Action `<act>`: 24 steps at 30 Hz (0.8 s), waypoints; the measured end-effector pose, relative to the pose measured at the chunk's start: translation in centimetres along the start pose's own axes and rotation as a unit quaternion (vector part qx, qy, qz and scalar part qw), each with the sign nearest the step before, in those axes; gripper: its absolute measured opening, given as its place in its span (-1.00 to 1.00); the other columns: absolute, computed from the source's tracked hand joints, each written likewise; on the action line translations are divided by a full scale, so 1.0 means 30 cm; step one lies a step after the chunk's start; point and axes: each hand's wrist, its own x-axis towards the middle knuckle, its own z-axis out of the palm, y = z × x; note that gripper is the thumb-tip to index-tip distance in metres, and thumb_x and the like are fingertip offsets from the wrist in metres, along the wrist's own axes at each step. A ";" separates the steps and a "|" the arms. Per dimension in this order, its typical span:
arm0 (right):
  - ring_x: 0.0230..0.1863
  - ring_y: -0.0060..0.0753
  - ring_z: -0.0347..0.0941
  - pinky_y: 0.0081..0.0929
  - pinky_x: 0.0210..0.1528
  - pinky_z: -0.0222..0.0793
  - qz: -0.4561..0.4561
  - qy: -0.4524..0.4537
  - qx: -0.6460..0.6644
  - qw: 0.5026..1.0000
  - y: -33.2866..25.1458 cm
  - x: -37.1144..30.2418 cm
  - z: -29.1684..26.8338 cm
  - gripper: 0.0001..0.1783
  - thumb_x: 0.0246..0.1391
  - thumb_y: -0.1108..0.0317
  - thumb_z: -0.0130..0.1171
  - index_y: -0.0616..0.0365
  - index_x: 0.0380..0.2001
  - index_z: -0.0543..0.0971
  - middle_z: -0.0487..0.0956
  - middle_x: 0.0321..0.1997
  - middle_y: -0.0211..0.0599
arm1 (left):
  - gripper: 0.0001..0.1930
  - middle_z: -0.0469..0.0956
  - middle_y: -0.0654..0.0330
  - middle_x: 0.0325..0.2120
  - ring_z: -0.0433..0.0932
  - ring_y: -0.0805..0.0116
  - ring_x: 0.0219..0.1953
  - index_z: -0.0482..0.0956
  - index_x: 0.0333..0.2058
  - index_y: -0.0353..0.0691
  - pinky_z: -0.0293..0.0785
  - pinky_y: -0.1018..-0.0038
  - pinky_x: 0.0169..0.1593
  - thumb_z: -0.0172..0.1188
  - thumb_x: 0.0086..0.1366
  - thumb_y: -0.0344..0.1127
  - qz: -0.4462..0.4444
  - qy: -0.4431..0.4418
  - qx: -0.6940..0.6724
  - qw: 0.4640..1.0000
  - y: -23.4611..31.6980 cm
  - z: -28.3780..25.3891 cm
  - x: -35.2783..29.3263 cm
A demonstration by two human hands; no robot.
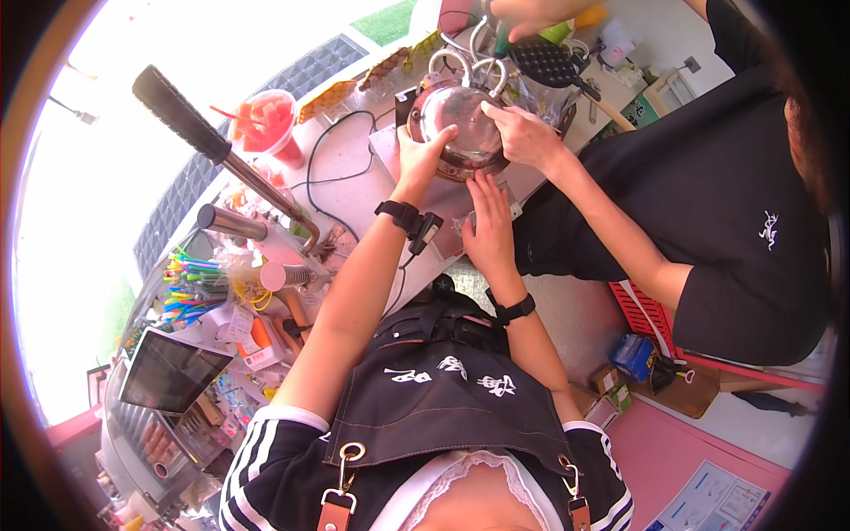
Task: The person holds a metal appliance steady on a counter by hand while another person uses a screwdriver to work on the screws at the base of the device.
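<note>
A round, shiny metal appliance (460, 119) with pale curved tubes at its far side sits on the counter ahead of me. My left hand (423, 157) grips its left near edge, thumb laid across the metal top and the other fingers partly hidden. Against its near right rim, my right hand (490, 223) has fingers stretched out, the tips at the edge. From the right, a co-worker's hand (529, 140) reaches in with a fingertip at the metal top. Another hand (536, 11) at the upper edge is by a small green object, unclear in kind.
A black bumpy waffle mould (542, 62) lies beyond the appliance. On the left stand a cup of red fruit (270, 128), a machine with a long black lever (181, 115), colourful straws (190, 288) and a screen (168, 372). A black cable (310, 181) crosses the counter.
</note>
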 end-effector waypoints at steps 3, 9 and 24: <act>0.47 -0.01 0.08 0.09 0.46 -0.05 0.001 0.000 0.000 1.000 0.002 0.000 0.000 -0.24 -0.10 0.61 0.11 0.20 0.28 0.30 0.24 0.42 -0.10 | -0.13 0.43 -0.02 -0.02 0.47 0.26 0.00 0.21 0.09 -0.44 0.45 0.44 0.02 0.55 -0.06 -0.15 -0.005 0.002 0.005 1.000 0.005 0.002 -0.004; 0.47 0.00 0.06 0.11 0.46 -0.06 -0.001 -0.001 -0.003 1.000 0.000 0.001 0.001 -0.24 -0.11 0.61 0.12 0.24 0.28 0.29 0.22 0.43 -0.07 | -0.13 0.45 -0.03 -0.02 0.49 0.26 0.00 0.22 0.09 -0.44 0.46 0.43 0.02 0.55 -0.06 -0.13 0.000 0.003 -0.001 1.000 -0.002 0.001 0.000; 0.47 -0.01 0.06 0.11 0.46 -0.06 -0.002 -0.004 -0.007 1.000 0.001 0.000 -0.001 -0.24 -0.10 0.60 0.12 0.23 0.28 0.29 0.21 0.44 -0.08 | -0.24 0.48 0.08 -0.07 0.52 0.36 -0.09 0.27 0.08 -0.35 0.50 0.46 -0.04 0.50 0.03 -0.15 0.006 0.009 0.017 1.000 0.014 0.004 -0.015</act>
